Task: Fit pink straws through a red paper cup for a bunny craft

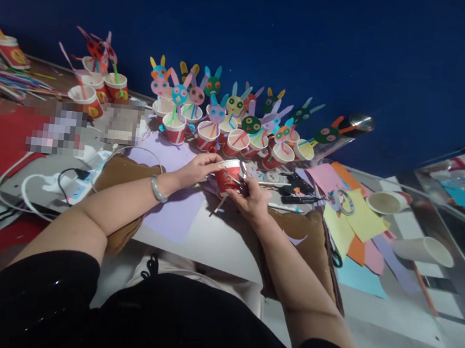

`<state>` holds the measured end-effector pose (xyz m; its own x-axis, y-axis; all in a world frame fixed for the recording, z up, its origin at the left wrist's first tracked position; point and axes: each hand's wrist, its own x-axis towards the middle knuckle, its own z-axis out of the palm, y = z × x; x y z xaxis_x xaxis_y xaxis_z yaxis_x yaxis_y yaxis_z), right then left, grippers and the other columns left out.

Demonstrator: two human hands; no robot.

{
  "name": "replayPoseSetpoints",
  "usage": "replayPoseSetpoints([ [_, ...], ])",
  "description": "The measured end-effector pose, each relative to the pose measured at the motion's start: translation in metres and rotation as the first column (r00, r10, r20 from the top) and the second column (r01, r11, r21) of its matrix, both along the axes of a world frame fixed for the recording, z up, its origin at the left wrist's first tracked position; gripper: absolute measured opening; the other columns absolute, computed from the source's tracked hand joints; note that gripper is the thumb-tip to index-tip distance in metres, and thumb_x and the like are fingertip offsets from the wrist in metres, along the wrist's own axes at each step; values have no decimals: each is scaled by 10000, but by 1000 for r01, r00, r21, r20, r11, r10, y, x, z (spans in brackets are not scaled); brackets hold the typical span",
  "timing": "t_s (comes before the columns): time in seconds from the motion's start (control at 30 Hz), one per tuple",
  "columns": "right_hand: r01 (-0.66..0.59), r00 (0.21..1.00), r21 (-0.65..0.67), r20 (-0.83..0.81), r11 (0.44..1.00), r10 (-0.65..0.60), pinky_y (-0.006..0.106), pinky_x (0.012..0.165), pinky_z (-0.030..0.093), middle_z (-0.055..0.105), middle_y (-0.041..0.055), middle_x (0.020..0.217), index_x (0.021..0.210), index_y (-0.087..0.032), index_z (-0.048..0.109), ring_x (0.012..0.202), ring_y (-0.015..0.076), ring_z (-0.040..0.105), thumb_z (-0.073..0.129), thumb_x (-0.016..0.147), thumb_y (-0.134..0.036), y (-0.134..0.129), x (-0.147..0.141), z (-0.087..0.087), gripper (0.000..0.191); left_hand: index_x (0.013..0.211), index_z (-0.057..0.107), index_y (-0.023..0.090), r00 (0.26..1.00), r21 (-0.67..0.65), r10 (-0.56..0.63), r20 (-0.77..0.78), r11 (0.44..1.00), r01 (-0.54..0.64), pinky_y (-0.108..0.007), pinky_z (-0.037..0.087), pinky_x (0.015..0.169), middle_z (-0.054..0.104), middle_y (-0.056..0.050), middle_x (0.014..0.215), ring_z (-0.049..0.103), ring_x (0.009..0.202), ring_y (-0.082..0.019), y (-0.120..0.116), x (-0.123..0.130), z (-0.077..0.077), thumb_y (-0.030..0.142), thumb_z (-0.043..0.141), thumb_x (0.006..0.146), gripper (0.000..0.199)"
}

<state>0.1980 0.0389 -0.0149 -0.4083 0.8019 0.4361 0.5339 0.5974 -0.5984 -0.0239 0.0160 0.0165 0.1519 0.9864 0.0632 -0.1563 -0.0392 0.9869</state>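
In the head view a red paper cup (227, 178) with a white rim is tilted between my hands above the table. My left hand (199, 170), a bangle on its wrist, grips the cup's left side near the rim. Against its lower right side, my right hand (254, 201) is closed, with a small dark and metallic object at its fingers that is too small to name. A thin pale strip (217, 207) hangs below the cup. Beneath and to the left lies a sheet of purple paper (174, 212).
Behind stand several cups with paper rabbit figures, like one with a blue head (174, 129). A power strip (86, 175) with cables lies left. Coloured paper (367, 218), a tape roll (344, 202) and pale cups (424, 250) lie right. Brown cushions (126, 179) line the table edge.
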Motion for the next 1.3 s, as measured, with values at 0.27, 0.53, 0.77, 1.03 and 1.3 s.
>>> replayPoseSetpoints([
  [0.27, 72, 983, -117, -158, 991, -90, 326, 599, 359, 497, -23, 670, 825, -257, 480, 627, 173, 453, 672, 833, -659, 4, -4, 6, 445, 787, 613, 153, 991, 82, 64, -115, 995, -55, -267, 411, 736, 580, 18, 773, 518, 741, -112, -6, 9, -7, 414, 696, 781, 274],
  [0.53, -71, 942, -320, -332, 945, -42, 320, 632, 382, 458, -45, 703, 790, -250, 440, 668, 148, 414, 769, 712, -632, 5, -16, 3, 510, 774, 611, 167, 961, 167, 106, -255, 984, -64, -277, 418, 744, 582, 5, 776, 518, 762, -134, -11, 17, -1, 337, 624, 803, 173],
  [0.77, -193, 913, -401, -408, 896, 14, 310, 656, 403, 540, -33, 756, 896, -211, 533, 698, 146, 471, 791, 709, -620, 4, -16, 9, 519, 859, 670, 134, 958, 160, 107, -266, 985, -66, -263, 427, 691, 619, -14, 806, 551, 747, -129, -20, 19, 8, 444, 716, 792, 321],
  [1.03, -218, 908, -341, -413, 914, 62, 295, 661, 394, 517, -44, 750, 848, -228, 499, 701, 137, 439, 801, 694, -633, 5, -14, 8, 528, 812, 677, 112, 963, 168, 97, -253, 984, -55, -253, 430, 678, 618, -8, 761, 547, 705, -111, -23, 19, 7, 483, 748, 791, 378],
  [1.3, -251, 905, -297, -410, 921, 114, 297, 622, 325, 401, -70, 706, 784, -242, 430, 658, 118, 354, 808, 678, -606, 3, -16, 10, 535, 836, 707, 126, 965, 166, 125, -232, 982, -87, -276, 442, 723, 643, -29, 808, 564, 762, -138, -33, 21, 2, 410, 730, 811, 286],
])
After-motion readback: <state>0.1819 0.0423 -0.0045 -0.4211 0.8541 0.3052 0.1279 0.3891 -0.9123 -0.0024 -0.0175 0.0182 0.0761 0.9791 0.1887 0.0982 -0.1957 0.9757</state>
